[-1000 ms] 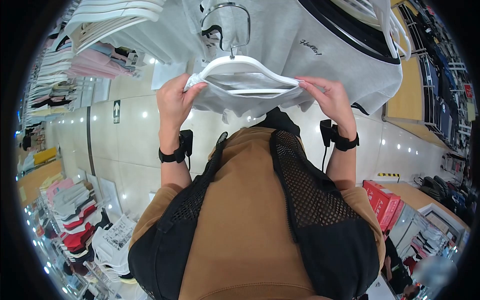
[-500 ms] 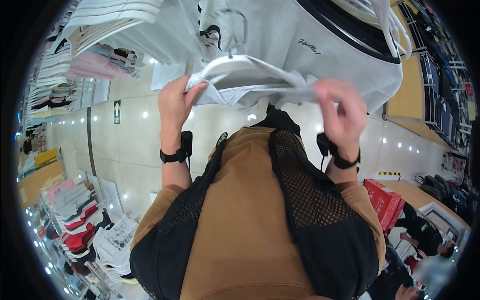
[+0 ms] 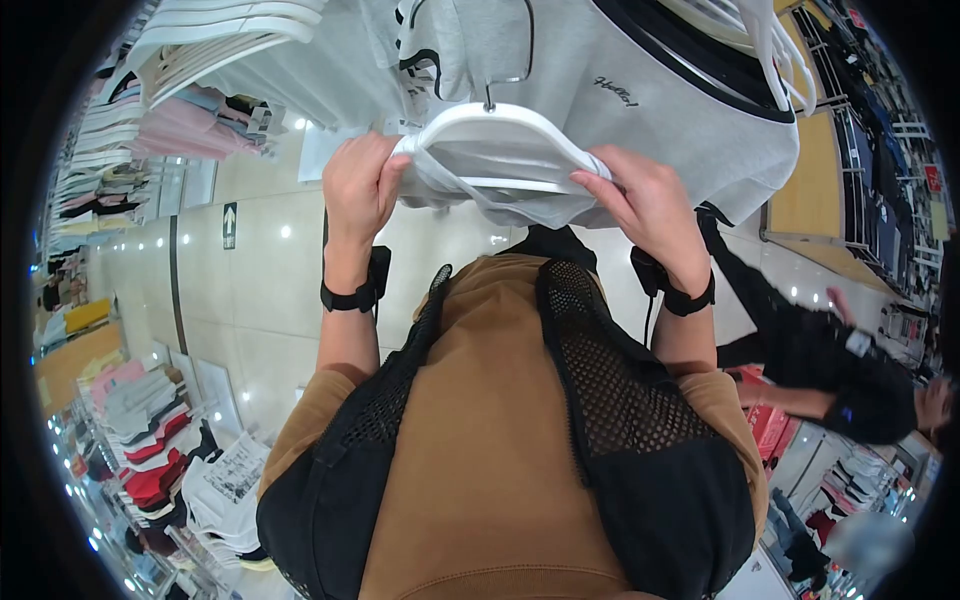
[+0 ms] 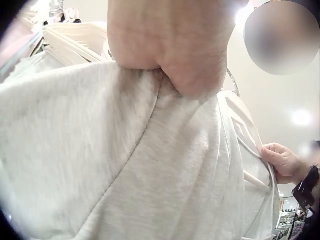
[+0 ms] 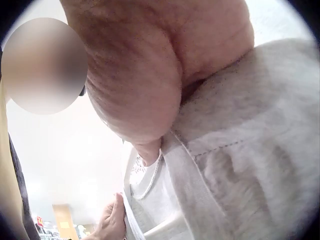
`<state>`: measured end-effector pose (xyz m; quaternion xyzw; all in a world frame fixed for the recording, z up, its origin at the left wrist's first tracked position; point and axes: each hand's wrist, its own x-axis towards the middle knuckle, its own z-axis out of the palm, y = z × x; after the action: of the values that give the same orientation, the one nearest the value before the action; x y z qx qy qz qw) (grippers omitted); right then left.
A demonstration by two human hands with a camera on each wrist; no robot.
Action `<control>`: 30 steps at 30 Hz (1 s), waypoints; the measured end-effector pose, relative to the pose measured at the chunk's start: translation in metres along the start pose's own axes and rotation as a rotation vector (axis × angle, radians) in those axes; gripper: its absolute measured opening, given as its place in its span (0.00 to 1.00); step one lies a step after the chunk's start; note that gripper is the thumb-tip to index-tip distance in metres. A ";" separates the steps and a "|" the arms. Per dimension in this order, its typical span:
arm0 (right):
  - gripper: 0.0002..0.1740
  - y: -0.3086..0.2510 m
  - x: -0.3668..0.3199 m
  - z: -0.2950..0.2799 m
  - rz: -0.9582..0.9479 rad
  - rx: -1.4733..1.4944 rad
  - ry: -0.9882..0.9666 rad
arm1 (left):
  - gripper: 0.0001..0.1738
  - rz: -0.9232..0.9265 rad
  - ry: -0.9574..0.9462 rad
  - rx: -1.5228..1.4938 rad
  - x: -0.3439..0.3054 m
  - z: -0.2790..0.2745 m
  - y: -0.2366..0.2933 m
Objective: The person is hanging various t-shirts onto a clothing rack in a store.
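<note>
The left grip [image 3: 360,190] has its fingers curled round the left end of the white hanger [image 3: 500,115], bunching the grey top [image 3: 520,205] over it. The right grip [image 3: 645,205] pinches the cloth against the hanger's right shoulder. Half a second ago the right grip was off the hanger and blurred in motion; it is now back on that shoulder, and the left has gone from a thumb pinch to a fuller hold. The top hangs on the hanger before the chest, just under the grey sweatshirts [image 3: 650,90], so fitting it looks nearly done. A person in black [image 3: 820,350] has appeared at the right.
</note>
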<state>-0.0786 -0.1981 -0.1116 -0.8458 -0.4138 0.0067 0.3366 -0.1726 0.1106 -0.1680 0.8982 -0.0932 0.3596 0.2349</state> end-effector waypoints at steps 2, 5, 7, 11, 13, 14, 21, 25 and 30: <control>0.13 0.001 -0.001 0.003 0.037 0.013 0.027 | 0.17 -0.029 -0.032 -0.001 -0.002 0.002 -0.006; 0.13 0.005 -0.001 0.005 0.018 0.020 0.115 | 0.13 -0.134 -0.004 -0.074 -0.007 0.008 -0.017; 0.13 0.004 -0.002 0.003 0.030 -0.008 0.119 | 0.10 -0.192 -0.010 -0.054 -0.006 0.008 -0.021; 0.12 0.005 -0.001 0.002 0.019 -0.020 0.113 | 0.11 0.065 0.061 0.103 0.012 0.005 -0.006; 0.12 0.005 0.000 0.001 0.035 0.022 0.097 | 0.15 0.014 -0.115 0.117 0.009 0.003 0.001; 0.12 0.005 0.000 0.000 0.030 0.023 0.090 | 0.15 0.006 -0.113 0.120 0.008 0.005 0.000; 0.17 0.018 -0.003 -0.009 0.085 0.227 -0.072 | 0.18 0.015 -0.011 0.103 0.015 0.006 -0.005; 0.18 0.031 -0.014 -0.018 0.073 0.329 -0.072 | 0.19 -0.019 -0.005 0.090 0.016 0.007 -0.013; 0.16 0.029 -0.015 -0.013 0.153 0.274 -0.017 | 0.19 -0.022 -0.013 0.075 0.021 0.006 -0.009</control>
<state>-0.0640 -0.2281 -0.1227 -0.8210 -0.3463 0.0959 0.4437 -0.1507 0.1159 -0.1605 0.9097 -0.0713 0.3542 0.2046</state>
